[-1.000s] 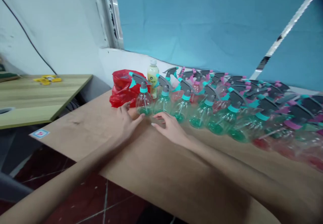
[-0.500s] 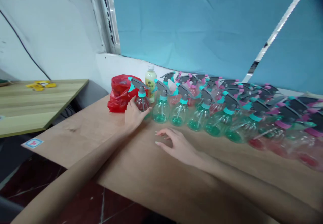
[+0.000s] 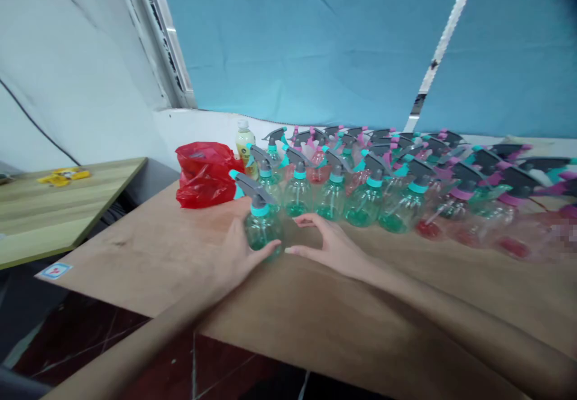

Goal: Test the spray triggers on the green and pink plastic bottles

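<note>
A clear green spray bottle (image 3: pixel 262 227) with a teal collar and grey trigger stands on the brown table (image 3: pixel 148 250), pulled out in front of the rows. My left hand (image 3: pixel 238 254) is wrapped round its left side, thumb under its base. My right hand (image 3: pixel 332 245) rests just to its right, fingers curved toward the bottle and apart, nothing in them. Behind stand several rows of spray bottles (image 3: pixel 387 193), green ones in front and pink ones behind and to the right.
A red plastic bag (image 3: pixel 201 175) lies at the back left of the table, with a pale yellow drink bottle (image 3: pixel 244 145) beside it. A second wooden table (image 3: pixel 49 202) with yellow items (image 3: pixel 63 176) stands to the left. Blue sheeting (image 3: pixel 315 39) covers the wall behind.
My left hand has drawn one spray bottle out of the front row toward me. My right hand has moved up beside it. The view has shifted to the right.
</note>
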Motion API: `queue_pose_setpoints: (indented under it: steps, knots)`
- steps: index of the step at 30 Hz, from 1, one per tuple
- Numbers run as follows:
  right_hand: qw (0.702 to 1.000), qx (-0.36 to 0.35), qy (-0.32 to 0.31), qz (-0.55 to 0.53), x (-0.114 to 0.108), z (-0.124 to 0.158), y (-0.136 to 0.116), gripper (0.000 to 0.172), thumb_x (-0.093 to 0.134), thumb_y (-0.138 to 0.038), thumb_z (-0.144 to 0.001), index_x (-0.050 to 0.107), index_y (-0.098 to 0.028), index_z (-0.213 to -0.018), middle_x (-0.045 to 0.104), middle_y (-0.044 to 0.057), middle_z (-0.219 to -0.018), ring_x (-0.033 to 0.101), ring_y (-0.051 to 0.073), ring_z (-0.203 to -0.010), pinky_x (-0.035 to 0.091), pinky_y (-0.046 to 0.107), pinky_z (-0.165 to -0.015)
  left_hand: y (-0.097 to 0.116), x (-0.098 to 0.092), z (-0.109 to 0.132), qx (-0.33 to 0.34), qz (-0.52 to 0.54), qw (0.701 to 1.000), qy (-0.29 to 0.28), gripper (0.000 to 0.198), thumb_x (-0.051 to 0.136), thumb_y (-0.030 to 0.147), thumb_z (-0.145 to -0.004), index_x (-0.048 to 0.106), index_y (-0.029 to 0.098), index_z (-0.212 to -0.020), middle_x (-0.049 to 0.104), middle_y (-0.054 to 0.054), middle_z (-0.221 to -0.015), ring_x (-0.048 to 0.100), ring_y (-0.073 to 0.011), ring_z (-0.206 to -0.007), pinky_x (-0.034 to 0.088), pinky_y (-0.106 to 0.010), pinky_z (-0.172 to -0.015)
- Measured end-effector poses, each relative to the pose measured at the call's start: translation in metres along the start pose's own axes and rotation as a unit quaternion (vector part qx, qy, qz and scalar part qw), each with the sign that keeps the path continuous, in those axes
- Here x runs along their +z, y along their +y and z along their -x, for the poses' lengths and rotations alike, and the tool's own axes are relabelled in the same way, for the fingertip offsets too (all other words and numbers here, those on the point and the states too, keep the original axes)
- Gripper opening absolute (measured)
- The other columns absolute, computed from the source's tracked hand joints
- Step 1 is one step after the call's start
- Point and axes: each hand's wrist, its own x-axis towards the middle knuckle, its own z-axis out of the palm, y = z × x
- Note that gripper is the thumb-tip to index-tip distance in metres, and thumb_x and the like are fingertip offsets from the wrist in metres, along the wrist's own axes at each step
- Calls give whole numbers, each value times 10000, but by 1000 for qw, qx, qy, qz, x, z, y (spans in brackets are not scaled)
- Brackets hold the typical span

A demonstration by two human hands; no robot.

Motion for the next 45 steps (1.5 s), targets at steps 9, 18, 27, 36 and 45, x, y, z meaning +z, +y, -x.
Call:
queue_pose_setpoints:
  steps: [9, 18, 27, 36, 45]
  knots:
    - [990, -11, 127, -56, -68, 44, 10, 529, 703, -447, -756, 534, -277, -1228, 652, 40, -1019, 618, 209, -854, 518, 392, -773, 116, 97, 19, 147, 119, 963, -191, 748, 753, 470, -714, 379, 222, -1313, 544, -126, -1217, 535, -345, -1153, 449, -533, -952]
    - [961, 50, 227, -153, -132, 87, 39, 357, 671, -457, -794, 634, -254, -1086, 674, 42, -1112, 637, 219, -1003, 481, 407, -923, 187, 163, 19, 178, 168, 937, -251, 845, 765, 488, -677, 346, 162, -1334, 523, -192, -1257, 498, -393, -1197, 419, -581, -968]
    - [968, 9, 223, -115, -145, 81, 50, 291, 647, -407, -818, 629, -241, -1057, 684, 38, -1030, 638, 206, -985, 489, 395, -908, 183, 168, 6, 224, 149, 919, -287, 892, 717, 582, -716, 286, 185, -1388, 459, -203, -1342, 439, -397, -1254, 383, -589, -993]
    - [973, 4, 209, -99, -148, 65, 57, 166, 590, -337, -857, 618, -238, -988, 636, -4, -830, 606, 159, -811, 490, 334, -812, 134, 158, -13, 256, 14, 911, -324, 860, 650, 566, -783, 255, 199, -1453, 439, -188, -1409, 410, -372, -1300, 363, -559, -1027]
    - [972, 2, 213, -103, -157, 50, 71, 114, 602, -318, -847, 598, -258, -943, 662, -1, -945, 624, 174, -906, 479, 350, -858, 121, 162, -13, 296, -41, 893, -336, 700, 537, 492, -892, 276, 218, -1481, 359, -140, -1502, 345, -324, -1368, 318, -535, -1083]
